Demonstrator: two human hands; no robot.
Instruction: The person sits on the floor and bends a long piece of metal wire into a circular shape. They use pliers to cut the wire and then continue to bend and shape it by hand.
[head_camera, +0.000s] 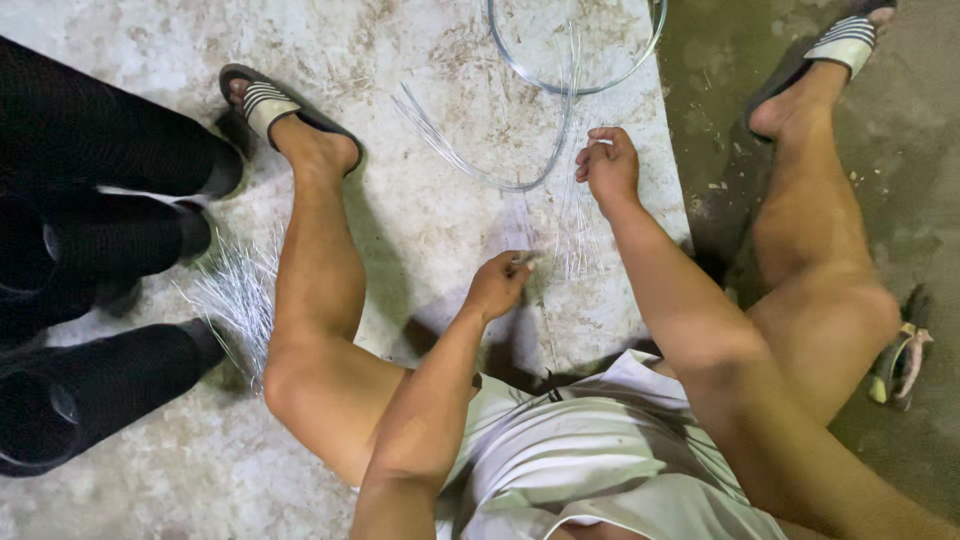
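Bent knees splayed, hands: left hand (497, 285) pinching wire strands (572, 235), right hand (607, 165) fisted

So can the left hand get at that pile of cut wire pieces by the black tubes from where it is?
Probably not directly. The left hand sits inside the bent left leg, which stands between it and the cut wire pieces.

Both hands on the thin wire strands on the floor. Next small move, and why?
Probably draw the right hand back to pull the strands taut. It is closed on their upper end and the left hand pinches the lower end, yet they look slack and fanned between the two, beside the wire loop.
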